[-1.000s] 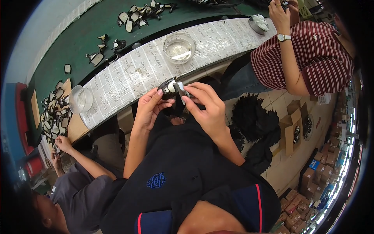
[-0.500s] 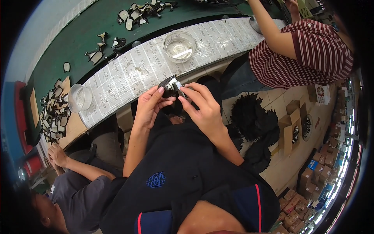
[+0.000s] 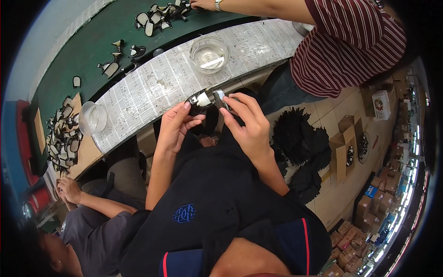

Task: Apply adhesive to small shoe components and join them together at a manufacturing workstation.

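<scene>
My left hand (image 3: 174,123) is closed in a pinch on a small black curved piece with a white face (image 3: 202,99). Held just right of it, a small dark piece with a pale edge (image 3: 218,97) sits between the thumb and fingers of my right hand (image 3: 249,119). A narrow gap separates the two pieces, and fingertips cover part of each. Both hands are above my lap, at the near edge of the paper-covered bench (image 3: 152,99). Beyond them stands a clear round bowl (image 3: 210,55).
Loose black-and-cream pieces (image 3: 64,134) are heaped at left beside another clear bowl (image 3: 92,118); more (image 3: 159,18) lie on the green surface (image 3: 94,44). Co-workers sit on both sides. Black fringed material (image 3: 295,138) and an open carton (image 3: 345,152) are at right.
My right hand has shifted slightly right with its piece, widening the gap to the left one. The co-worker at right has stretched an arm across to the far pile.
</scene>
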Motion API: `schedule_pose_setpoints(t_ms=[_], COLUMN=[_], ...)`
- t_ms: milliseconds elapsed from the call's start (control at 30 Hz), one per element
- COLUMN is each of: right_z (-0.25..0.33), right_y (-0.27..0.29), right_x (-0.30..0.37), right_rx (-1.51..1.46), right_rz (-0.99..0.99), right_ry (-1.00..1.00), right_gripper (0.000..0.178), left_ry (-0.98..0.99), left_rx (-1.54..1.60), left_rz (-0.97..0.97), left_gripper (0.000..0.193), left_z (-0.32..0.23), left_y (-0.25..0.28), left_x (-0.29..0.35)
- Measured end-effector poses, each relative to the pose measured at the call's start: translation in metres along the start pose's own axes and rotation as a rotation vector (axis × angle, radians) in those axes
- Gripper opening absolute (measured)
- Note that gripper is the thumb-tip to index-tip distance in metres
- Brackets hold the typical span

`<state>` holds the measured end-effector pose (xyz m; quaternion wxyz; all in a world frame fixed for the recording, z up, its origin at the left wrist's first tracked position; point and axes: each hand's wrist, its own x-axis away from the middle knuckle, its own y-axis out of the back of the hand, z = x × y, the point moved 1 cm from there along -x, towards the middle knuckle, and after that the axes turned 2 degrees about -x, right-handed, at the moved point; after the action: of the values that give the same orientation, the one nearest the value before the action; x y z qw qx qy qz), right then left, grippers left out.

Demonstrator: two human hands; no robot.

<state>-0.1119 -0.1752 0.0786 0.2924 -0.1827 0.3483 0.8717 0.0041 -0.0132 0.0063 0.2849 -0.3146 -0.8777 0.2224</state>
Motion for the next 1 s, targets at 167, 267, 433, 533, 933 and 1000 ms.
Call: schedule_pose_setpoints(t_ms=[167,267,433,533,933,1000], right_z=[0.005,0.003,-0.002,-0.006,-0.019,-0.017], right_y=[-0.006,-0.008,-0.007,-0.001,0.027,0.029], right_x=[0.002,0.003,-0.002,-0.005,0.004,0.005], right_rx=[-0.046,-0.005,0.070,0.103,0.063,0.065], right_rz=[0.040,0.053,0.022,-0.018,-0.050,-0.056], right_ry=[0.016,0.060,0.066,0.071,-0.072,-0.075], right_gripper=[0.029,0.029,0.029,0.028,0.025,0.025], left_ry=[0.003,0.008,0.003,-0.006,-1.488,-1.876], left_rx=[0.029,0.028,0.045,0.038,-0.426,-0.293], left_rz=[-0.005,-0.019,-0.018,-0.016,-0.538,-0.668], left_gripper=[0.028,0.026,0.024,0.028,0.027,0.026], left_z=[0.000,-0.001,-0.002,-0.003,-0.159,-0.210], left_y=[-0.001,-0.004,0.001,0.004,-0.073,-0.107], left_x=[0.002,0.001,-0.002,-0.004,-0.018,-0.040])
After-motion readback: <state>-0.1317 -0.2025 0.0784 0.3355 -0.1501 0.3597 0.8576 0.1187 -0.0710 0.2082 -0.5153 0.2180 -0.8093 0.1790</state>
